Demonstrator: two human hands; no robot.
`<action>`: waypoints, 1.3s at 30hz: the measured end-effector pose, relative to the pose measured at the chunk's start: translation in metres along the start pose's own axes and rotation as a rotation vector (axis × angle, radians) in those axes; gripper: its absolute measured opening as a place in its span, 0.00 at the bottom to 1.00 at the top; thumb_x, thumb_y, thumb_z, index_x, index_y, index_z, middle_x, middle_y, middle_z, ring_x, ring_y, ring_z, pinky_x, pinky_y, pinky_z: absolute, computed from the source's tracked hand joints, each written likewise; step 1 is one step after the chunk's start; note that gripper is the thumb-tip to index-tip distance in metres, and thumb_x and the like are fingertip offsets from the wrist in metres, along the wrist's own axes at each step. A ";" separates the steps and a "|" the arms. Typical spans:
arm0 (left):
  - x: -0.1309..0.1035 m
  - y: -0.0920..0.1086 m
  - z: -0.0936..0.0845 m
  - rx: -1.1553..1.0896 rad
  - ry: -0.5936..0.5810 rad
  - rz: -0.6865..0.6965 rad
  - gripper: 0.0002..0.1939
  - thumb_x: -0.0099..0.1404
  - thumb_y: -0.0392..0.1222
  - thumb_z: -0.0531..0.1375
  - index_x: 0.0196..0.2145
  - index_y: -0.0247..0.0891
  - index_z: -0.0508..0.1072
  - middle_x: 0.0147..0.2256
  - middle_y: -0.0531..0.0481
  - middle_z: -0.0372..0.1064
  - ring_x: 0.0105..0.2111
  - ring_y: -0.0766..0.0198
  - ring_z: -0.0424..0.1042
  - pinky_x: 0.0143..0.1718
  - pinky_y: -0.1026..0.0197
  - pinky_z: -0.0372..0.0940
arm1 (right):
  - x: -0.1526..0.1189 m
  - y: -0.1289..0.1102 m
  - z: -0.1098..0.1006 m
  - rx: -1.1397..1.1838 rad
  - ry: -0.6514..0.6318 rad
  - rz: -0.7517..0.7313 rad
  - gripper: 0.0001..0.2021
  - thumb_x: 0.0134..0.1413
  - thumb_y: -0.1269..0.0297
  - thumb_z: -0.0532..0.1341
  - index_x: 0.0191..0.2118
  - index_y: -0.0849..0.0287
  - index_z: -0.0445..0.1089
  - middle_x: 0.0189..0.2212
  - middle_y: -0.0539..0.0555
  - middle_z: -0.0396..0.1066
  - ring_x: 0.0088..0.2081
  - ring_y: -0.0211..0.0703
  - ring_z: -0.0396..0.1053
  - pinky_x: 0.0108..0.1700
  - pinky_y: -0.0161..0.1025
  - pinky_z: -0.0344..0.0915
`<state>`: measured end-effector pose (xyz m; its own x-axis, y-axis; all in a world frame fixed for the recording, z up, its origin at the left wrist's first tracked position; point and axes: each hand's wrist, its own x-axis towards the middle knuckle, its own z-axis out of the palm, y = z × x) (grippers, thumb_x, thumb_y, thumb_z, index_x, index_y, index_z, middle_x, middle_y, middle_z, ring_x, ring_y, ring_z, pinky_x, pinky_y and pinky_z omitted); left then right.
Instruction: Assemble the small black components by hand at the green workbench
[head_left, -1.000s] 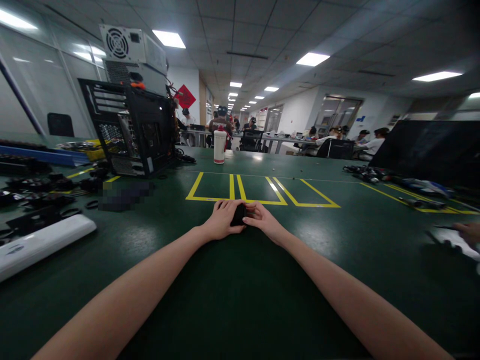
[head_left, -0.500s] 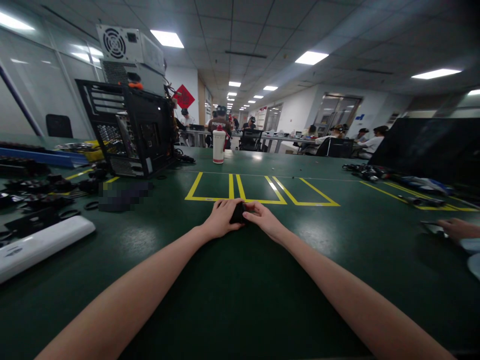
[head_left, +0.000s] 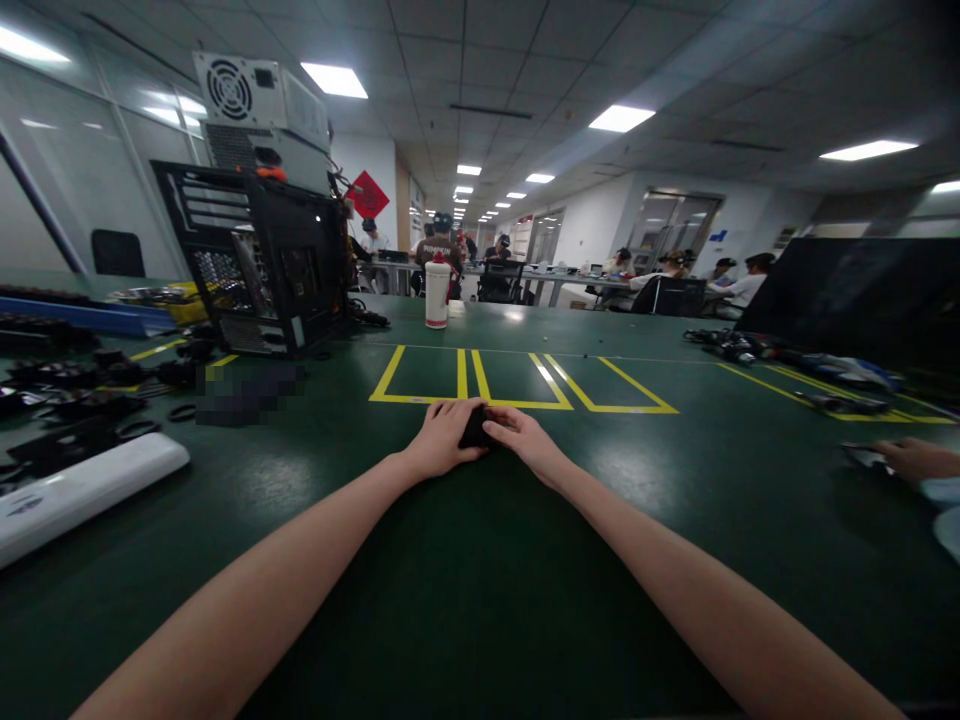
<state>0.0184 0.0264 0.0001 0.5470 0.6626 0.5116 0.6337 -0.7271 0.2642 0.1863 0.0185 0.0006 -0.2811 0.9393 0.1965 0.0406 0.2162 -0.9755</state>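
A small black object (head_left: 475, 430) is held between my two hands, low over the green table (head_left: 480, 580); its kind is too dark and too covered to make out. My left hand (head_left: 444, 438) wraps it from the left, fingers over the top and thumb low in front. From the other side my right hand (head_left: 523, 438) pinches at its right edge with thumb and fingertips. Just beyond my hands, yellow tape outlines (head_left: 471, 402) mark the tabletop.
A white bottle (head_left: 437, 293) stands ahead. Left are an open black computer case (head_left: 277, 260) carrying power supplies (head_left: 259, 100), black parts (head_left: 82, 375) and a long white bar (head_left: 90, 495). At right, cables (head_left: 731, 345) lie near another person's hand (head_left: 919, 460) holding a dark item.
My right thumb and fingers have shifted very slightly left on the black object. My left hand stays in place. The other person's hand at right has moved a little.
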 end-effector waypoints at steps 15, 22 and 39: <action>0.000 0.002 -0.001 -0.008 0.002 -0.012 0.32 0.50 0.43 0.61 0.50 0.42 0.51 0.47 0.47 0.58 0.49 0.55 0.57 0.50 0.50 0.46 | -0.002 0.000 0.002 -0.005 0.034 -0.051 0.15 0.41 0.60 0.61 0.37 0.57 0.62 0.36 0.51 0.66 0.40 0.40 0.64 0.46 0.43 0.59; 0.000 0.001 -0.001 -0.010 -0.008 -0.015 0.31 0.50 0.43 0.61 0.50 0.43 0.52 0.48 0.47 0.58 0.49 0.54 0.57 0.50 0.50 0.46 | -0.001 -0.001 -0.003 0.052 -0.085 -0.051 0.17 0.37 0.66 0.64 0.37 0.57 0.62 0.39 0.52 0.65 0.42 0.41 0.64 0.47 0.43 0.58; 0.000 0.000 -0.001 -0.018 -0.016 -0.013 0.32 0.50 0.43 0.60 0.50 0.43 0.51 0.48 0.47 0.57 0.49 0.54 0.56 0.50 0.50 0.45 | 0.000 -0.001 -0.003 0.042 -0.055 -0.018 0.16 0.40 0.64 0.62 0.38 0.58 0.63 0.41 0.53 0.64 0.43 0.40 0.63 0.49 0.44 0.57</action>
<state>0.0180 0.0263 0.0010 0.5470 0.6750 0.4952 0.6312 -0.7211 0.2857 0.1894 0.0192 0.0016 -0.3339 0.9190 0.2097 -0.0051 0.2208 -0.9753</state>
